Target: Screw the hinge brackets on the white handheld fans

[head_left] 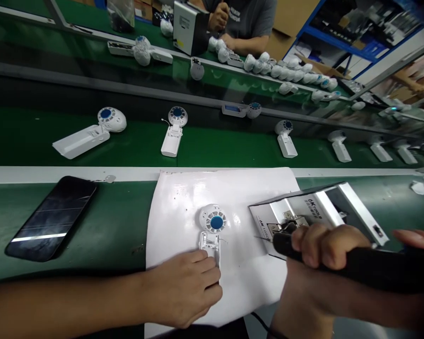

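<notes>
Green conveyor belts [92, 146]: three long runs cross the view, with the nearest under the hands and the others toward 12 o'clock

Co-worker: a person in a grey T-shirt [243, 7] sits beyond the far belt at 1 o'clock, hands [219, 19] close to a row of white wrapped fan heads [279, 73]

Middle belt: white fan units [108, 127] with blue hubs lie spaced in a line

Near belt: a white sheet [183, 188] lies across it, a black smartphone [51, 219] sits screen-up at 9 o'clock, and a silver-and-white tool box [325, 207] overlaps the sheet at 2 o'clock

Work piece: a white fan unit [212, 226] lies mid-sheet, its blue hub [216, 222] toward 12 o'clock and its body toward 6 o'clock

Hands: apart but close; the left hand [182, 289] presses over the unit's lower body, and the right hand [325, 249] is clamped around a thin-tipped black hand tool [374, 266]

Tool tip: it points toward 9 o'clock, just short of the unit, apparently not touching

Technique: the firm left-hand pin looks right; a braced right wrist would suit such close work
</notes>
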